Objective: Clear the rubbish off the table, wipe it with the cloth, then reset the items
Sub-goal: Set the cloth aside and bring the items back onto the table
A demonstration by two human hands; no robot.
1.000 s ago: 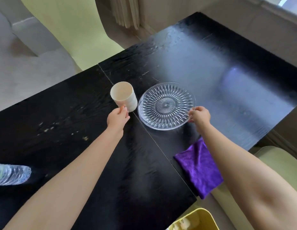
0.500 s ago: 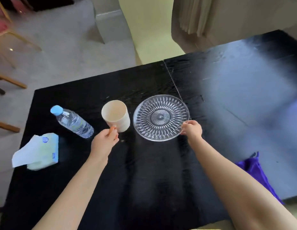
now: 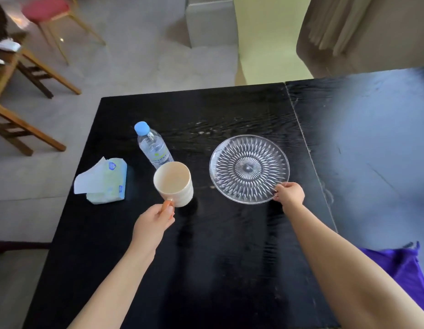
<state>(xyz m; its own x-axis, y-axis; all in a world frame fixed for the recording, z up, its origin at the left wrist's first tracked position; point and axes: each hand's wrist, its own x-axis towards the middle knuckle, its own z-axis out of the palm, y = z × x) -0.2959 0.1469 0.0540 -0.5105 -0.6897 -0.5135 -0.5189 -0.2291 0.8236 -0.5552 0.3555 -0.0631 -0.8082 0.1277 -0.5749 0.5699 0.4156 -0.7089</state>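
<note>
A cream mug (image 3: 174,184) with an orange handle hangs tilted just above the black table (image 3: 206,269); my left hand (image 3: 154,224) grips it by the handle. To its right lies a patterned clear glass plate (image 3: 249,169), flat on the table, with my right hand (image 3: 289,194) pinching its near right rim. A purple cloth (image 3: 405,269) lies at the table's near right, partly behind my right forearm.
A water bottle (image 3: 152,146) with a blue cap lies behind the mug. A tissue pack (image 3: 104,181) sits near the table's left edge. Wooden chairs (image 3: 21,115) and a pink stool (image 3: 47,10) stand on the floor to the left. A curtain (image 3: 362,32) hangs at the far right.
Both hands have carried the mug and the plate leftward across the table's seam. The mug now sits close in front of the bottle, further apart from the plate. The view turned left.
</note>
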